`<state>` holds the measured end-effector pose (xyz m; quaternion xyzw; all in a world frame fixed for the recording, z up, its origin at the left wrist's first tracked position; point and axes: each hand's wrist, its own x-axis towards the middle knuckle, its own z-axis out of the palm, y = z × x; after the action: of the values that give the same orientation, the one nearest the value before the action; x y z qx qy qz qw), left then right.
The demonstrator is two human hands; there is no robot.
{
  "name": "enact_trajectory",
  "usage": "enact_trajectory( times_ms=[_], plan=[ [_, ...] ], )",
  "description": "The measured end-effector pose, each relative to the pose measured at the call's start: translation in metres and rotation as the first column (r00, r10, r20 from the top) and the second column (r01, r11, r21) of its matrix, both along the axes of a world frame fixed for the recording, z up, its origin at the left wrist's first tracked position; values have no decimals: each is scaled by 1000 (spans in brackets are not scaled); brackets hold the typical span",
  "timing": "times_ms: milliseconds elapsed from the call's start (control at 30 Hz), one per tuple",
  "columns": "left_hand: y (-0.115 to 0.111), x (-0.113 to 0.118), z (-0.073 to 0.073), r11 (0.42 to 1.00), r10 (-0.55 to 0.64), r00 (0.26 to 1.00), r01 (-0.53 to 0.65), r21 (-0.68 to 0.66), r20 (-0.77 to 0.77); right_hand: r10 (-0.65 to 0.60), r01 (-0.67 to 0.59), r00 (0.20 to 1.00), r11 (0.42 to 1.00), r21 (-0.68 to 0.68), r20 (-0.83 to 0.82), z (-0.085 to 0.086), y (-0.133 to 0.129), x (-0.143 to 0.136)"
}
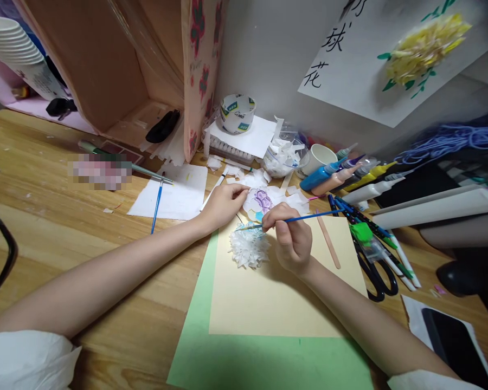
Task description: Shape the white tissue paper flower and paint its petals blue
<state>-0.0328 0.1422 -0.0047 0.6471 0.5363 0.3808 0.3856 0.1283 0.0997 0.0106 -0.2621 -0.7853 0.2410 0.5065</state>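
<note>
My right hand (290,238) grips a thin blue-handled paintbrush (305,217), held nearly level with its bristles to the left. The brush tip is at the top of a ruffled white paper flower (250,249), which has light blue along its upper edge. This flower rests on a cream sheet of paper (284,309). Just beyond it, my left hand (226,205) is closed at the left edge of a white paint-smeared paper (255,201) with purple, yellow and blue patches. Its fingertips are partly hidden.
Under the cream sheet lies green paper (236,363). A wooden stick (328,241) lies right of my right hand, near black-handled scissors (376,279) and several pens. Paint bottles (325,174), a paper cup (319,158) and a tape roll (238,114) stand behind. Another blue brush (157,206) lies left.
</note>
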Motion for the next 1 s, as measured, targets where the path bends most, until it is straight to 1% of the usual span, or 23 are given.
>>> enact_trajectory(
  times_ms=[67, 133, 233, 300, 400, 467, 633, 767, 833, 933, 1000],
  plan=[
    [0, 0, 0, 1000, 2, 1000, -2, 2, -4, 18, -19, 998, 1000, 11, 60, 0, 0, 0],
    [0, 0, 0, 1000, 2, 1000, -2, 4, -4, 5, -7, 995, 1000, 19, 95, 0, 0, 0],
    [1, 0, 0, 1000, 0, 1000, 0, 6, -4, -33, 32, 998, 999, 17, 49, -1, 0, 0],
    [1, 0, 0, 1000, 3, 1000, -3, 6, -9, -26, 25, 999, 1000, 16, 23, -1, 0, 0],
    [1, 0, -1, 1000, 6, 1000, -6, -1, -6, 22, -25, 997, 999, 33, 78, -1, -1, -1],
    [1, 0, -1, 1000, 3, 1000, -3, 0, 7, 27, -31, 993, 999, 37, 111, -1, -1, -1],
    [1, 0, -1, 1000, 1, 1000, -1, -5, 8, -19, 20, 999, 1000, -7, 34, -2, -1, -1],
    [1, 0, -1, 1000, 3, 1000, -2, -8, 8, 37, -36, 994, 999, -13, 101, -2, -2, -2],
    [1, 0, -3, 1000, 0, 1000, 0, -5, 16, 24, -24, 994, 1000, -5, 111, -2, -2, -1],
    [1, 0, -4, 1000, -2, 1000, 2, -4, 20, -19, 18, 998, 1000, 4, 59, -1, -2, -1],
    [1, 0, -4, 1000, -1, 1000, 1, -2, 14, -6, 6, 998, 1000, 8, 66, -1, -1, -1]
  ],
)
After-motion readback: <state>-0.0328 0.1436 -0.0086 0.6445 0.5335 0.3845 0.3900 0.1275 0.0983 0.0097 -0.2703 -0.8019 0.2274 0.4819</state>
